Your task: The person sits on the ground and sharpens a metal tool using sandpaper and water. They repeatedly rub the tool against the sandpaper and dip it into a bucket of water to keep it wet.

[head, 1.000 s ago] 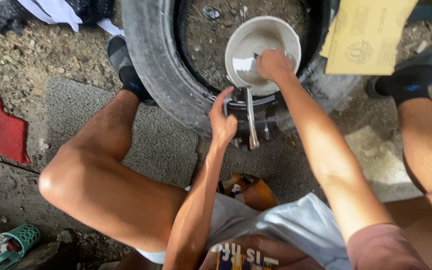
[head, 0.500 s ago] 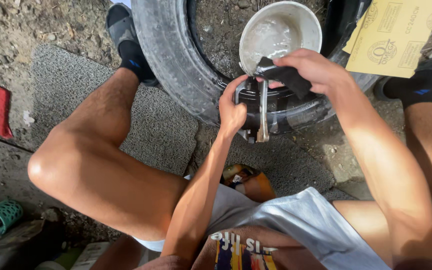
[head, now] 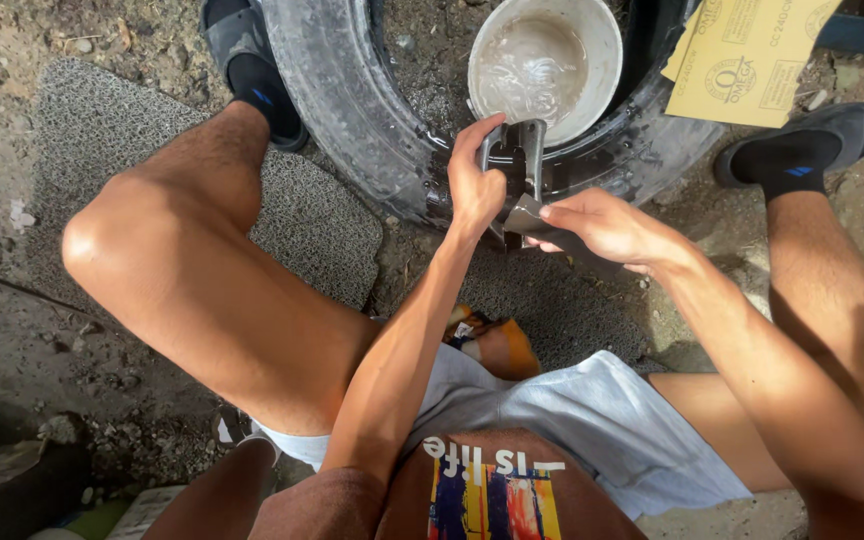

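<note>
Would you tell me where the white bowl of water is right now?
In the head view, the white bowl sits top centre inside the tyre, just beyond the left hand holding the metal part.

Probably an outdoor repair spot or roadside workshop: bare dirt ground (head: 12, 330), a worn tyre (head: 352, 110) lying flat at top centre, a mat (head: 102, 130), yellow sandpaper sheets (head: 752, 60) upper right.

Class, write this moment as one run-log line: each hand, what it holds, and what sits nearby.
left hand: grips metal part | right hand: presses grey sheet to it | nearby: water bowl, tyre
</note>
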`<state>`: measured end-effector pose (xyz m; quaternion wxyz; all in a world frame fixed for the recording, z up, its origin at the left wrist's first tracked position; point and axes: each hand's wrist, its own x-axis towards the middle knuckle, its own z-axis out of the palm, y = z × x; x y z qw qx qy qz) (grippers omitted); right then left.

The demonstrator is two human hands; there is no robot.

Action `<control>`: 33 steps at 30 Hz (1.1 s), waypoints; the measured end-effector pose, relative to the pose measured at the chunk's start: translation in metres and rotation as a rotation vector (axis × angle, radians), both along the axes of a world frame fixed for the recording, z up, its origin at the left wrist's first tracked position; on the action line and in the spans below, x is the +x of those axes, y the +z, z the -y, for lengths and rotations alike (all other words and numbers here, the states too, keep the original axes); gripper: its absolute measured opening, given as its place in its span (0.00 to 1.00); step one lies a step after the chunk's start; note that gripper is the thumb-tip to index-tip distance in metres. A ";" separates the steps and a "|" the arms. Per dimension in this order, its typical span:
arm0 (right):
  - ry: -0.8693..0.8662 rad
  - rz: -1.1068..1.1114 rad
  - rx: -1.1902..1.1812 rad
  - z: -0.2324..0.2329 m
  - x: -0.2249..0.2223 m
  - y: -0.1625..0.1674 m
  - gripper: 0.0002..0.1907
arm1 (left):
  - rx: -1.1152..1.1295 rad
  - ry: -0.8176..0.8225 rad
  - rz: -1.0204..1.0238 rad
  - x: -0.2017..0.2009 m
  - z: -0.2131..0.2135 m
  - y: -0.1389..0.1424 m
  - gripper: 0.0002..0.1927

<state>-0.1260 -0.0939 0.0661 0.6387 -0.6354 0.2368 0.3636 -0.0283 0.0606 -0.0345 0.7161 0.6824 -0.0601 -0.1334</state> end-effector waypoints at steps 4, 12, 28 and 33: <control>-0.017 -0.013 -0.005 0.000 -0.013 -0.001 0.21 | 0.072 0.012 -0.003 -0.003 0.005 0.003 0.35; -0.414 0.003 0.059 0.018 -0.043 0.009 0.21 | 0.116 -0.019 -0.209 0.001 0.002 0.002 0.29; -0.051 0.845 -0.949 -0.105 -0.062 -0.045 0.21 | -0.231 0.321 -0.150 0.021 -0.024 -0.006 0.42; -0.046 0.817 -1.012 -0.107 -0.055 -0.063 0.21 | -0.181 0.319 -0.167 0.022 -0.024 -0.002 0.40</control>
